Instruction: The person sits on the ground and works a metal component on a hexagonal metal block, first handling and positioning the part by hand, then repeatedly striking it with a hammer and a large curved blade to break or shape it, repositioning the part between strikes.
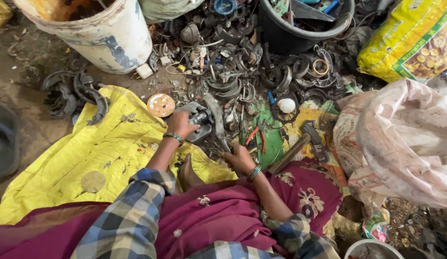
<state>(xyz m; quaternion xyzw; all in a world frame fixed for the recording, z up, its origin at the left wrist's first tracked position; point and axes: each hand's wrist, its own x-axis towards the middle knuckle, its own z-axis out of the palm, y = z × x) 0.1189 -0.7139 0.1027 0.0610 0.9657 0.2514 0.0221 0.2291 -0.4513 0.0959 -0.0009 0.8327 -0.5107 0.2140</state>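
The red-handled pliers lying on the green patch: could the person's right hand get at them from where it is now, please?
Probably yes. The right hand rests on the ground just beside the red-handled pliers, which lie on top of the clutter with nothing over them. The hammer lies off to the side, not between them.

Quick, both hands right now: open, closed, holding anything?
Left hand: closed over a grey metal part on the ground.
Right hand: closed around something by the hammer handle; what it grips cannot be told.

I sit on a dirt floor (26, 57). A yellow sheet (108, 153) spreads under my left hand (181, 123); scrap metal rings (242, 72) lie heaped beyond it, a white bucket (103, 33) farther left.
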